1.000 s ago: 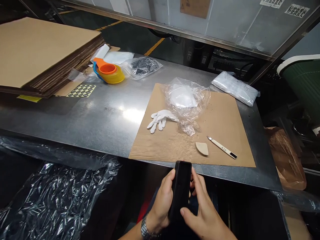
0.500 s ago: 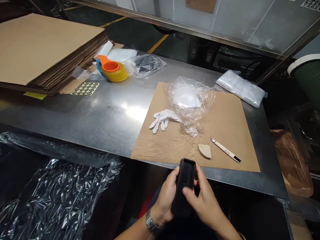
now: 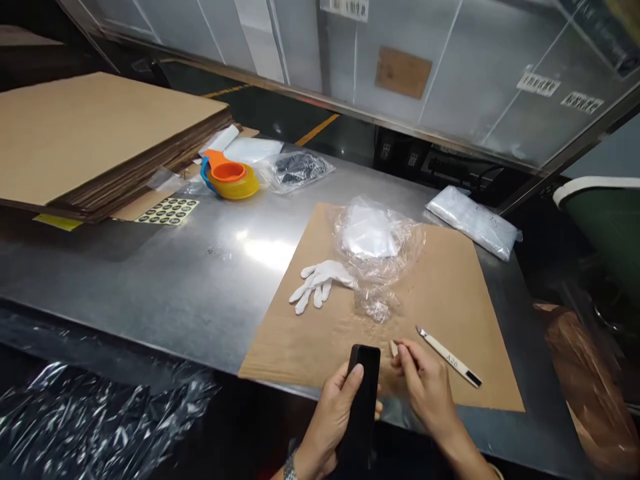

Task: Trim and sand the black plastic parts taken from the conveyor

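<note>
My left hand (image 3: pixel 334 415) is wrapped round a long black plastic part (image 3: pixel 361 400), thumb on its face, at the table's front edge. My right hand (image 3: pixel 426 383) pinches a small beige wedge-shaped pad (image 3: pixel 394 347) just above the cardboard sheet (image 3: pixel 280 340). To the right of that hand lies a white-handled craft knife (image 3: pixel 449 357) marked A26. A white glove (image 3: pixel 320 283) rests on the cardboard, partly against a crumpled clear plastic bag (image 3: pixel 370 247) with white material inside.
A stack of cardboard sheets (image 3: pixel 105 140) fills the back left. Near it are tape rolls (image 3: pixel 231 179), a sticker sheet (image 3: pixel 167 211) and a bag with dark contents (image 3: pixel 297 170). A wrapped white packet (image 3: pixel 473 220) lies back right; a green bin (image 3: pixel 600 233) stands beyond.
My right hand has let go of the black part and taken hold of the beige pad on the cardboard. My left hand keeps the part. The view has tilted up.
</note>
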The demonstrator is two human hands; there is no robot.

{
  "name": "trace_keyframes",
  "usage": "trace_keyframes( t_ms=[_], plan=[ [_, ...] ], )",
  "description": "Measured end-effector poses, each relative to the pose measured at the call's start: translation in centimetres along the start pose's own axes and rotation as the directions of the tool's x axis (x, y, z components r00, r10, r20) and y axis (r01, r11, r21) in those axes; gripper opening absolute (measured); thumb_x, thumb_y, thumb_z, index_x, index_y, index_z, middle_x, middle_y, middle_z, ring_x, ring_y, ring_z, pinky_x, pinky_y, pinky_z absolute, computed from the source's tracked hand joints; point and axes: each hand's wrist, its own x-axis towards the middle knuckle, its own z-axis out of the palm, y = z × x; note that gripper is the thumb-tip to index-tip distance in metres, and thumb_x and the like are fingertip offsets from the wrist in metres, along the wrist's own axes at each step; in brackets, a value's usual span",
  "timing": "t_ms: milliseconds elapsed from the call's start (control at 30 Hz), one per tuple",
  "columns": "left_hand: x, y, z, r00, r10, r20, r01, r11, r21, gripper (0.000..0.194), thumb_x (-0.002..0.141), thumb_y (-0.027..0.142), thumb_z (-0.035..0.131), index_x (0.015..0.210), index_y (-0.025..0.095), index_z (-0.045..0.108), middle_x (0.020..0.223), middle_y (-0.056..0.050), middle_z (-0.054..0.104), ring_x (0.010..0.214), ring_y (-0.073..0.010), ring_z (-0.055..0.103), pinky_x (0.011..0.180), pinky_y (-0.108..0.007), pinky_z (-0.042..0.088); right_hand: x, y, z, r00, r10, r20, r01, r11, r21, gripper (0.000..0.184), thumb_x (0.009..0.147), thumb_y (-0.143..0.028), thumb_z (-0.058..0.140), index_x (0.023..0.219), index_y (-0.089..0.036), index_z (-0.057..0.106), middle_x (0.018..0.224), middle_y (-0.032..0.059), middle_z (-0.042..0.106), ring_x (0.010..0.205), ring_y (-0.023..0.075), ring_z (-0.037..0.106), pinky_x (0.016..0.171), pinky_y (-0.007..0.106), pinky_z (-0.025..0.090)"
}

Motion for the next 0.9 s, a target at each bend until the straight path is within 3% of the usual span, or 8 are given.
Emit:
trace_keyframes(
  t_ms=[100,200,333,433,500,733,900],
  plan=[
    [2.3,0.5,0.1,0.968,0.246,-0.047,-0.231,0.951,0.207,0.038,0.079,0.049,0.052,0.094,0.015,0.059,0.079,-0.006,0.067,0.072,-0.0192,0.064,0.064,-0.027,0.049,6.6,-0.8,-1.5,0.974,-0.21,-0.085,0.189,0.96,-0.208,0.028,0.091,-0.031,0.038,0.099,-0.019,0.061,0.087,0.0062,0.066,0.079,0.017,0.063,0.07,0.026,0.047],
    [4.3,0.5,0.1,0.883,0.462,-0.087,-0.391,0.824,0.409,0.041,0.081,0.047,0.05,0.106,0.015,0.059,0.102,-0.01,0.065,0.1,-0.0255,0.057,0.084,-0.033,0.046,13.6,-1.2,-1.7,0.958,-0.272,-0.088,0.238,0.929,-0.285,0.023,0.091,-0.028,0.041,0.095,-0.018,0.062,0.094,0.0065,0.065,0.086,0.0169,0.06,0.077,0.029,0.046],
    [6.5,-0.6,-0.6,0.719,0.678,-0.15,-0.41,0.589,0.697,0.047,0.084,0.039,0.045,0.125,0.015,0.047,0.118,-0.015,0.056,0.11,-0.0272,0.05,0.093,-0.042,0.04,20.9,-0.8,0.0,0.96,-0.281,0.005,0.262,0.889,-0.376,0.019,0.089,-0.03,0.049,0.095,-0.016,0.059,0.096,0.0043,0.062,0.085,0.015,0.059,0.077,0.034,0.048],
    [7.8,-1.5,-1.5,0.573,0.818,-0.059,-0.441,0.368,0.819,0.043,0.084,0.034,0.041,0.123,0.016,0.05,0.121,-0.015,0.053,0.112,-0.0291,0.047,0.095,-0.048,0.036,24.0,-0.3,1.6,0.953,-0.289,0.092,0.301,0.856,-0.42,0.024,0.088,-0.032,0.051,0.104,-0.016,0.056,0.105,0.0054,0.059,0.09,0.0161,0.058,0.079,0.037,0.048],
    [8.4,-1.8,-2.1,0.52,0.853,-0.041,-0.44,0.308,0.843,0.042,0.083,0.033,0.041,0.12,0.017,0.053,0.119,-0.015,0.055,0.111,-0.0299,0.047,0.093,-0.049,0.036,25.1,0.0,2.5,0.946,-0.294,0.139,0.325,0.839,-0.436,0.026,0.087,-0.032,0.052,0.107,-0.016,0.055,0.109,0.0061,0.057,0.093,0.0173,0.058,0.08,0.038,0.048],
    [8.1,0.3,-2.4,0.529,0.845,-0.077,-0.525,0.397,0.753,0.038,0.083,0.035,0.042,0.113,0.017,0.057,0.111,-0.013,0.059,0.106,-0.0278,0.05,0.091,-0.043,0.039,26.4,1.0,3.0,0.934,-0.293,0.204,0.354,0.841,-0.41,0.026,0.088,-0.031,0.051,0.109,-0.016,0.054,0.108,0.0059,0.058,0.089,0.0164,0.059,0.076,0.036,0.05],
    [7.2,3.2,-1.3,0.635,0.765,-0.109,-0.532,0.535,0.656,0.036,0.082,0.038,0.046,0.109,0.018,0.059,0.11,-0.013,0.059,0.098,-0.0265,0.054,0.085,-0.039,0.043,25.4,1.0,1.5,0.937,-0.317,0.148,0.35,0.851,-0.391,0.024,0.088,-0.031,0.05,0.106,-0.016,0.056,0.108,0.0058,0.058,0.091,0.0165,0.058,0.08,0.037,0.048]
  ],
)
